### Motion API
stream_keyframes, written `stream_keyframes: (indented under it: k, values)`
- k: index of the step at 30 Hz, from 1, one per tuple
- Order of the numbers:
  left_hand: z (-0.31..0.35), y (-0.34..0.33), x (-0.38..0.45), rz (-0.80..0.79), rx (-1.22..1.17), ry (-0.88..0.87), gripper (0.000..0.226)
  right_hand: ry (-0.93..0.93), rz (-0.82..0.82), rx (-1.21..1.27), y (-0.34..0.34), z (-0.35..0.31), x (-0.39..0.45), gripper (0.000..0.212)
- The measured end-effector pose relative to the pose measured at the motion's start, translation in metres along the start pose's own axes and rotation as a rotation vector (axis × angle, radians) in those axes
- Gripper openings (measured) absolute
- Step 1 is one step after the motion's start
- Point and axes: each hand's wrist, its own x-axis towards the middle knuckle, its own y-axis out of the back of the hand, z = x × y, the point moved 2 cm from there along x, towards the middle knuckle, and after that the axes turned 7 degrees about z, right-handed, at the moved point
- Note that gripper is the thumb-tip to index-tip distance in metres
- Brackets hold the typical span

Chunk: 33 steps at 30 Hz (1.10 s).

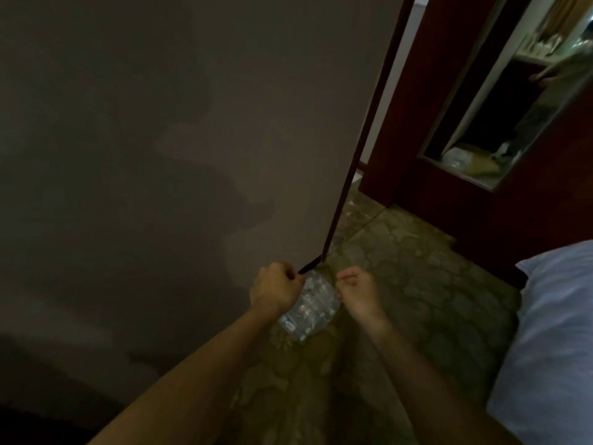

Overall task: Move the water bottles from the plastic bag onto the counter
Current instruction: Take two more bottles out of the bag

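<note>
Water bottles dimly seen through clear plastic bag low above patterned floor, bag top gripped by curled left hand and right hand, count unclear, grey wall alongside, dark wooden door beyond.

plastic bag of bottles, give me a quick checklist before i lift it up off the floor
1. Left hand grips the plastic bag at its top edge: ok.
2. Right hand pinches the opposite edge: ok, though blurred.
3. Water bottles are inside the bag: ok; count cannot tell.
4. Bag rests on the patterned floor by the wall: ok.
5. Bag is free of tears: cannot tell.
6. Counter in view: not ok.
</note>
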Motion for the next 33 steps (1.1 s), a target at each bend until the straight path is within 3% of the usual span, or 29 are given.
stream_keyframes:
  k: [4,8,12,17,27,33]
  values:
    - [0.009,-0.053,0.031,-0.026,-0.024,0.067,0.019,-0.053,-0.035,-0.056,0.005,0.035,0.059,0.009]
    - [0.026,-0.100,0.064,0.054,-0.069,0.154,0.020,-0.051,-0.138,-0.115,0.011,0.063,0.123,0.010]
    - [0.049,-0.143,0.087,0.064,-0.134,0.255,0.019,-0.091,-0.246,-0.146,0.020,0.079,0.175,0.028]
    - [0.055,-0.190,0.120,0.054,-0.193,0.353,0.021,-0.135,-0.343,-0.155,0.021,0.094,0.231,0.010]
    - [-0.011,-0.275,0.215,-0.093,-0.240,0.561,0.012,-0.238,-0.473,-0.219,-0.034,0.136,0.329,0.018]
    - [-0.057,-0.318,0.262,-0.051,-0.314,0.730,0.010,-0.292,-0.549,-0.224,-0.092,0.165,0.385,0.020]
